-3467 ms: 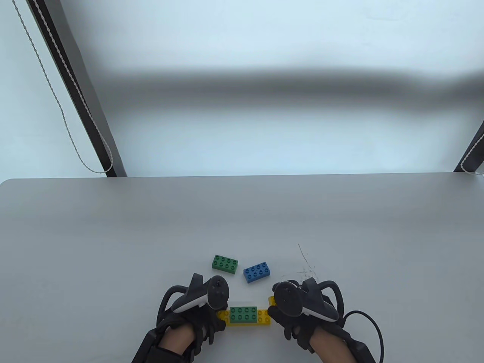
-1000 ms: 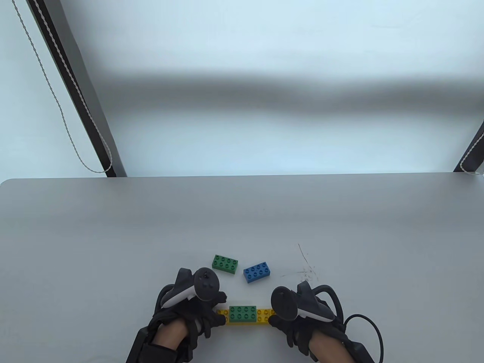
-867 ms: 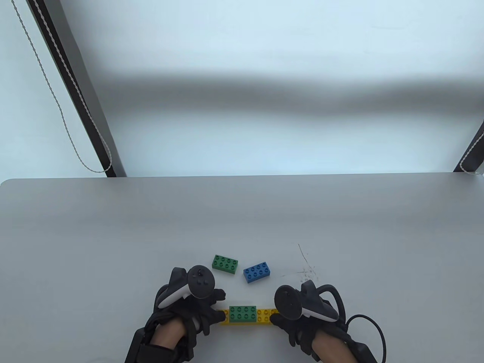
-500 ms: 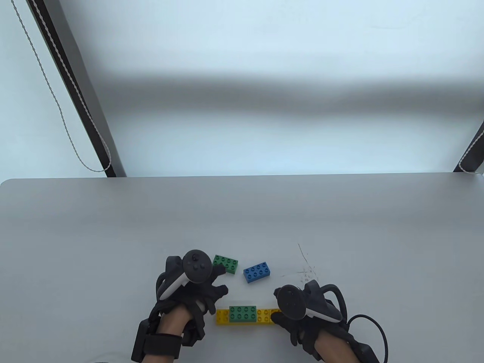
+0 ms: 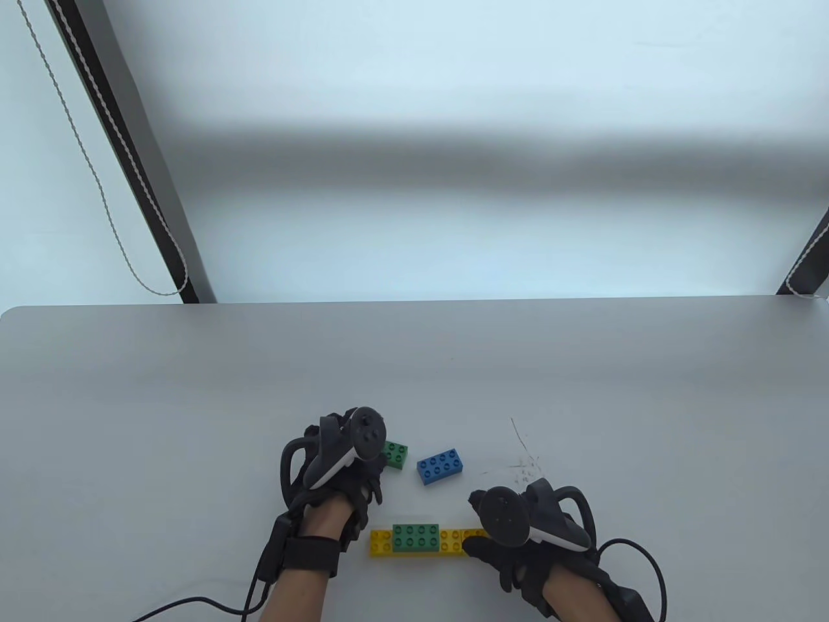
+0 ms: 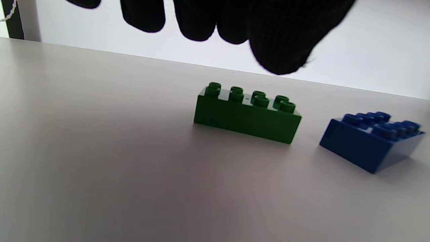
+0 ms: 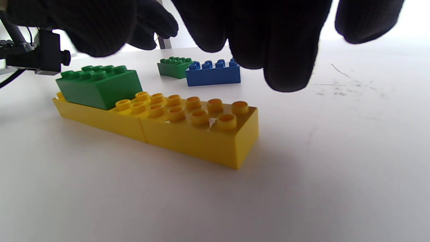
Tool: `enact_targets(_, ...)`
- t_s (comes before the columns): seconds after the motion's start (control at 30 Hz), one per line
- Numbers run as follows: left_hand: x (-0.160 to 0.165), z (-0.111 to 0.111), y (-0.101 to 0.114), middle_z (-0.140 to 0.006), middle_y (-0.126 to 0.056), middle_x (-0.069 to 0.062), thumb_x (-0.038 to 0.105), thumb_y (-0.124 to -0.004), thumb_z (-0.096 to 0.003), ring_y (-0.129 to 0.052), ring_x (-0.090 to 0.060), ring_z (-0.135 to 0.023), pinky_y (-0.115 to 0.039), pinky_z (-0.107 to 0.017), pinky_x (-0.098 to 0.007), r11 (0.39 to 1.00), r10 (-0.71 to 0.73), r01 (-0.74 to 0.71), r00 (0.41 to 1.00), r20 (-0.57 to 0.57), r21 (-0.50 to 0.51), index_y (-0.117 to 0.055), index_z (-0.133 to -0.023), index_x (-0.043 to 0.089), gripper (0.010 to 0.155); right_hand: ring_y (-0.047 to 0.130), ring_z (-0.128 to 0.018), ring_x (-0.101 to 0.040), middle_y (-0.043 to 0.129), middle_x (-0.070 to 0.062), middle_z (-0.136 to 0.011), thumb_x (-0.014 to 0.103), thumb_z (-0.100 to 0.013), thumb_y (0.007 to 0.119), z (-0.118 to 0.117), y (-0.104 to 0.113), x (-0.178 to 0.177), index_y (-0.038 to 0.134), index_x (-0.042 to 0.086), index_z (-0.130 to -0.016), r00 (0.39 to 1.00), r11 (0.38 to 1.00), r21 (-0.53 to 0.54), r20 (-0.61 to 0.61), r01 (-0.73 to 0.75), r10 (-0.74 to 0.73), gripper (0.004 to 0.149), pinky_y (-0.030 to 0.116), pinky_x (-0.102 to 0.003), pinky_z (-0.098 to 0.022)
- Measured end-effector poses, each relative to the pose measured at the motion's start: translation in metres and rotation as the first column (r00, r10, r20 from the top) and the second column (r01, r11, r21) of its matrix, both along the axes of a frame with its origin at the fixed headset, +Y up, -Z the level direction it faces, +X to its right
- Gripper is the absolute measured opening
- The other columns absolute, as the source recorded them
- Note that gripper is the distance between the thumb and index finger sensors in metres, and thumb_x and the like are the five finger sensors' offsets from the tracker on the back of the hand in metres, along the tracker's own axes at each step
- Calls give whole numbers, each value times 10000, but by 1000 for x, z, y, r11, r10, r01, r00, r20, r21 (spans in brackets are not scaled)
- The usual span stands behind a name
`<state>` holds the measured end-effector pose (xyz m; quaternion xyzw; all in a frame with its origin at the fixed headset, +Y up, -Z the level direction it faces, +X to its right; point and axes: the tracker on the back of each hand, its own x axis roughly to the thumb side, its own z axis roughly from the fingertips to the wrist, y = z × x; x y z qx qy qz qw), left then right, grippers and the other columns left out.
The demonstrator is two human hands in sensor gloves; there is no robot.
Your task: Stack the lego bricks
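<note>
Two yellow bricks (image 5: 453,541) lie end to end near the table's front edge, with a green brick (image 5: 415,538) pressed on top across their left part. A loose green brick (image 5: 396,454) and a loose blue brick (image 5: 440,465) lie just behind. My left hand (image 5: 363,476) hovers over the loose green brick's left end; in the left wrist view its fingers (image 6: 278,57) hang above that brick (image 6: 247,116) without touching. My right hand (image 5: 502,551) sits at the yellow row's right end; its fingers (image 7: 285,64) hang over the yellow brick (image 7: 198,134), spread, not gripping.
Thin dark scratch marks (image 5: 521,453) lie on the grey table (image 5: 194,402) behind my right hand. Glove cables (image 5: 638,551) trail off the front edge. The table's far edge runs across the middle of the table view.
My left hand left the yellow row's left end and moved away from me to the loose green brick, now covering its left part. My right hand stayed at the row's right end.
</note>
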<state>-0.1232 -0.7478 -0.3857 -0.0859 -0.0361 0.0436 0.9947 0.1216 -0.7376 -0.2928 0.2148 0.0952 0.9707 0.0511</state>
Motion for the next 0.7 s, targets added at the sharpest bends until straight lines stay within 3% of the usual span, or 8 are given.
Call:
enact_targets(0.27,17,-10,-18,-1162,-449,49,409,-831,-404,-433,-338,-1055,-422,-730,-657,991,-117,119,993,37,-59,-472,-1025,370,718,937,-720,-438,785,-203,-936,579,-348,788,0,0,2,656,115,-945,1000,1000,0,-1,4,-4,768,678,-693,-570)
enact_targets(0.5,19,-12,-31,-1147,-498,42,384,-806,-415,-452,-335,-1048,-429,-728,-655,982,-151,156,987,52,-105,-501,-1013,376,671,940,-715,-438,787,-204,-934,574,-350,789,-2,-3,5,657,113,-944,1000,1000,-11,3,1,-1,763,680,-691,-569)
enact_targets(0.7,17,-12,-30,-1120,-570,15,374,-812,-411,-511,-327,-1035,-452,-725,-653,987,-134,137,990,45,-81,-578,-978,365,614,942,-714,-436,786,-204,-934,572,-351,789,-2,-3,5,658,113,-944,1000,1000,-17,2,-2,2,762,681,-690,-568)
